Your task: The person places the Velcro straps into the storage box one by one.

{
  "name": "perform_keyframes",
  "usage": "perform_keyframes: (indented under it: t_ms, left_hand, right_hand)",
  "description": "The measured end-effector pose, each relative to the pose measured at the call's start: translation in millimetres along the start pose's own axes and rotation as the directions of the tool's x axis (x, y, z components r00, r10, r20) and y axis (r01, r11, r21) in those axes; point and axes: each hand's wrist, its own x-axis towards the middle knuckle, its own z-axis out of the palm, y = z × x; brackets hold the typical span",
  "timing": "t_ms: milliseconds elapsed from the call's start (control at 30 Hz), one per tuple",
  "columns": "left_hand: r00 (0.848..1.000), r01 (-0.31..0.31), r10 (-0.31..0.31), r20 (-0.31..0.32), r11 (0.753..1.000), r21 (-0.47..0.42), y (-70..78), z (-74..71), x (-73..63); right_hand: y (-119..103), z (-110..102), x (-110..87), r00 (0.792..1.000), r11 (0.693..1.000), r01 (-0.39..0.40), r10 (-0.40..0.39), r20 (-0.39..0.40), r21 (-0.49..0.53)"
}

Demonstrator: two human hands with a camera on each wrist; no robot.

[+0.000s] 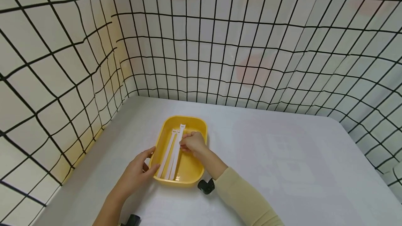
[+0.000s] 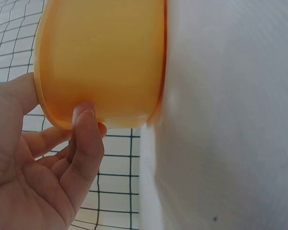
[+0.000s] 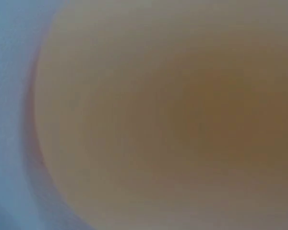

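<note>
A yellow tray (image 1: 191, 173) with rounded corners sits on the white table. Several slim white cable ties (image 1: 166, 157) with slotted heads lie lengthwise along its left half. My right hand (image 1: 195, 144) reaches in over the right rim and pinches one white tie near its upper part, the head sticking up past the fingers. At the tray's left side, my left hand (image 1: 136, 170) grips the rim and wall. The left wrist view shows the thumb over the rim and fingers (image 2: 89, 139) curled against the tray's outer wall (image 2: 105, 57). Blurred yellow tray wall (image 3: 158, 120) fills most of the right wrist view, hiding the right fingers.
Black wire grid (image 1: 201, 41) stands along the back and both sides, with pale sheeting behind it. The white tabletop (image 1: 276, 163) stretches to the right of the tray. Dark wrist cameras (image 1: 206, 186) hang under both wrists, the right one close to the tray's near corner.
</note>
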Motion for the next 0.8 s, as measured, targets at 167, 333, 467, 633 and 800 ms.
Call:
perform_keyframes:
  t_ms: [167, 333, 467, 633, 800]
  left_hand:
    - [1.0, 0.001, -0.001, 0.001, 1.0, -0.001, -0.3, 0.0, 0.2]
    - [1.0, -0.002, 0.002, 0.002, 1.0, -0.007, -0.5, 1.3, 0.8]
    - [1.0, 0.001, -0.001, 0.004, 1.0, -0.013, 0.0, 2.5, 0.7]
    - [1.0, 0.006, -0.006, 0.003, 1.0, -0.02, 0.0, 2.5, 0.3]
    - [1.0, 0.007, -0.007, -0.004, 1.0, -0.018, -0.3, 2.0, 0.0]
  right_hand:
    - [2.6, 1.4, 1.3, 1.0, 1.0, 0.003, -0.004, -0.027, -0.03]
    - [3.2, 1.3, 0.3, 0.998, 0.995, 0.006, -0.013, -0.064, -0.101]
    - [6.3, 1.5, 4.0, 0.995, 0.985, -0.012, -0.005, -0.099, -0.171]
    - [22.8, 0.8, 28.6, 0.994, 0.98, -0.049, 0.029, -0.103, -0.195]
    - [16.7, 4.0, 23.4, 0.991, 0.969, -0.087, 0.059, -0.123, -0.233]
